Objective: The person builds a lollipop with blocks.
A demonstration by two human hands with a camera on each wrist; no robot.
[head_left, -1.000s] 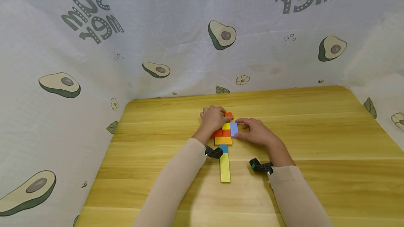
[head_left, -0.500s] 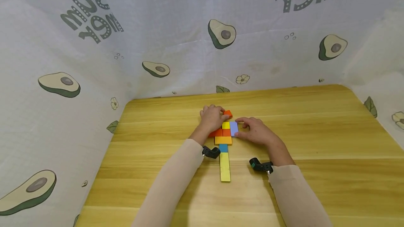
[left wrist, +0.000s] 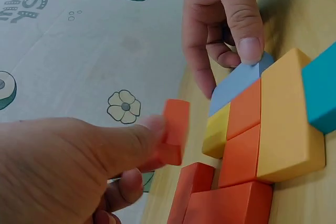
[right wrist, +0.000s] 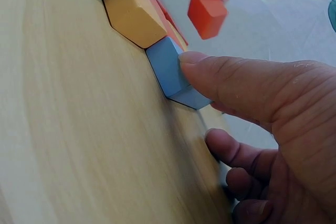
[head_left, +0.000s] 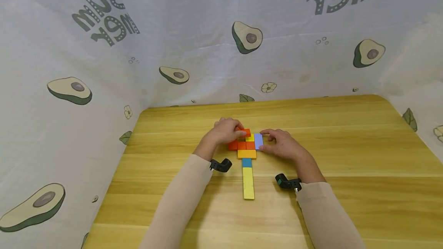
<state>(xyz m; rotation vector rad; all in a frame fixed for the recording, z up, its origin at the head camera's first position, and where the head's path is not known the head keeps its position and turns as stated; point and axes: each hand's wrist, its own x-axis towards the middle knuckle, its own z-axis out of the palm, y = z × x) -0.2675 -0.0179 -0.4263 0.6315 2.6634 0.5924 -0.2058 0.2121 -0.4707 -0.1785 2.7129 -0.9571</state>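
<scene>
My left hand (head_left: pixel 225 131) pinches a small orange-red block (left wrist: pixel 176 124) between thumb and fingers, held just above the laid-out blocks. The right hand (head_left: pixel 283 144) has its thumb and index finger at opposite ends of a light blue block (head_left: pixel 258 141), pinching it on the table. Left of that lie a yellow block (head_left: pixel 250 137) and two orange-red squares (left wrist: pixel 244 111), touching one another. More red blocks (left wrist: pixel 226 205) adjoin them on the left. An orange-yellow bar (head_left: pixel 247 154) runs along their near side. The held block partly hides the yellow one in the head view.
A teal block (head_left: pixel 247 162) and a long pale yellow strip (head_left: pixel 248 183) extend from the bar toward the person. All lie on a wooden table (head_left: pixel 328 137). A cloth curtain (head_left: pixel 207 49) with avocado prints hangs behind and at the sides.
My left hand has shifted left and nearer, bringing the orange-red block from beyond the yellow block to above the arrangement. The right hand stays on the light blue block.
</scene>
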